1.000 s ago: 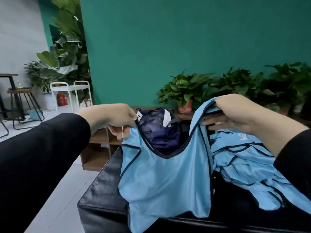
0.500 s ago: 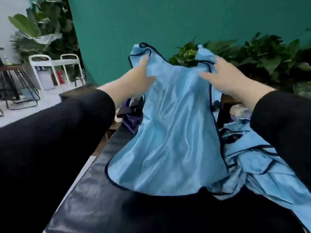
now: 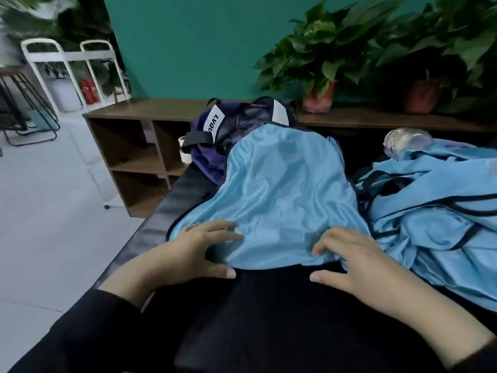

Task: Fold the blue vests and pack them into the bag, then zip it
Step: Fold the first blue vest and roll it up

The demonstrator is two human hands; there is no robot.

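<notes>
One light blue vest point(image 3: 279, 189) with dark trim lies spread on the black padded bench point(image 3: 161, 211), its far end draped over the navy bag point(image 3: 212, 135). My left hand point(image 3: 188, 254) holds the vest's near left hem, fingers on top and thumb under the edge. My right hand point(image 3: 347, 259) holds the near right hem the same way. A heap of more blue vests point(image 3: 435, 219) lies to the right of it. The bag stands at the bench's far end, its opening mostly hidden by the vest.
A clear crumpled plastic wrapper point(image 3: 406, 141) sits behind the heap. A brown low shelf unit point(image 3: 139, 146) with potted plants point(image 3: 320, 63) runs along the teal wall. A white metal rack point(image 3: 67, 71) stands on the pale floor at left.
The vest, held up by its shoulder straps before, has been flung forward and laid flat on the bench. Both hands have come back to its near hem. The camera has tilted down.
</notes>
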